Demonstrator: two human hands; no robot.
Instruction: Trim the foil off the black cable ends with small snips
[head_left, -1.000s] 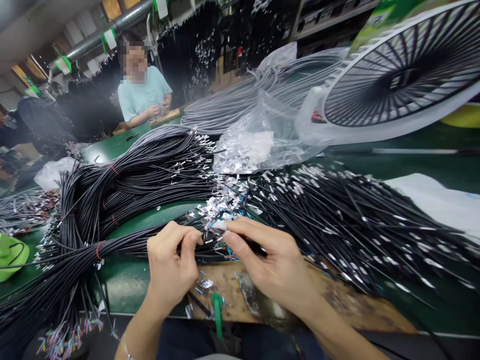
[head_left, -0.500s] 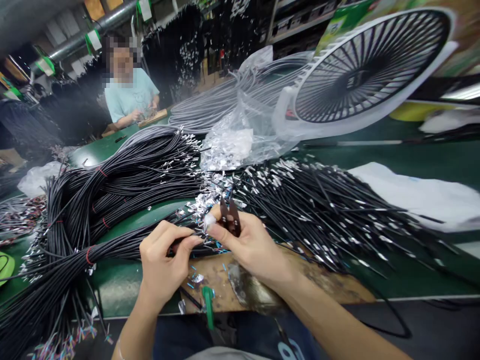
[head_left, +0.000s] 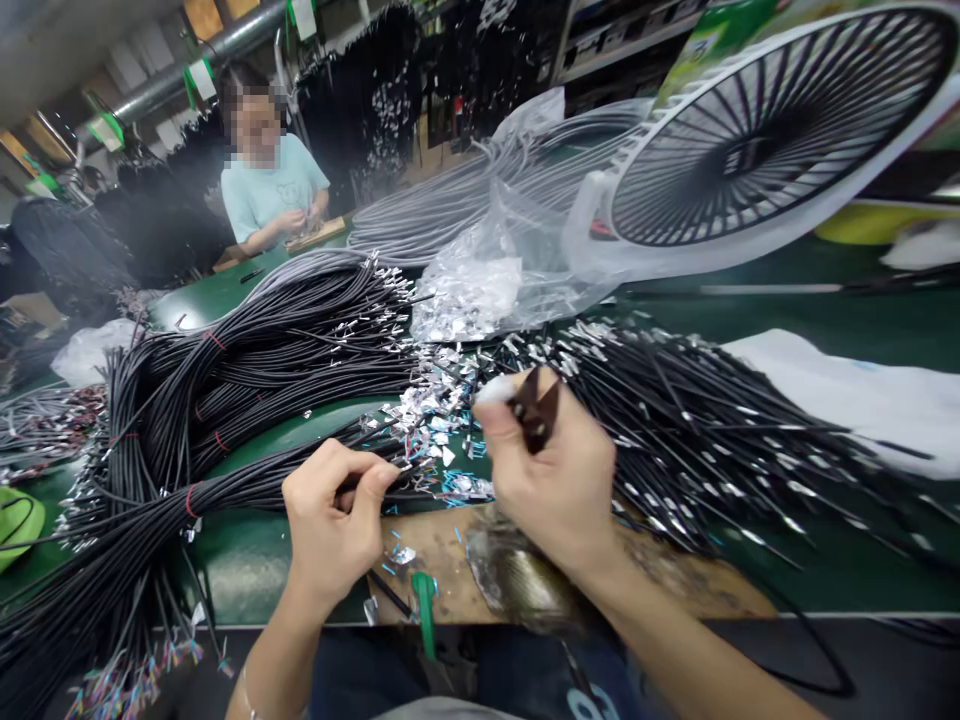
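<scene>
My left hand is closed, with thumb and forefinger pinching the end of a black cable near the bundle's tip; the fingers hide most of that cable. To the right and a little higher, my right hand is wrapped round a pair of dark snips, their two short blades pointing up. Something white covers a fingertip of that hand. A red-tied bundle of black cables runs leftward from my left hand. Between and beyond the hands lie scraps of foil and blue bits.
Black cables with stripped ends are heaped at right. A white fan and a plastic bag stand behind. A stained board with a green clip lies at the near edge. Across the table sits a co-worker.
My right hand has moved up and to the right with the snips, away from my left hand. My left hand stays nearly in place, still pinching. The whole view has shifted slightly.
</scene>
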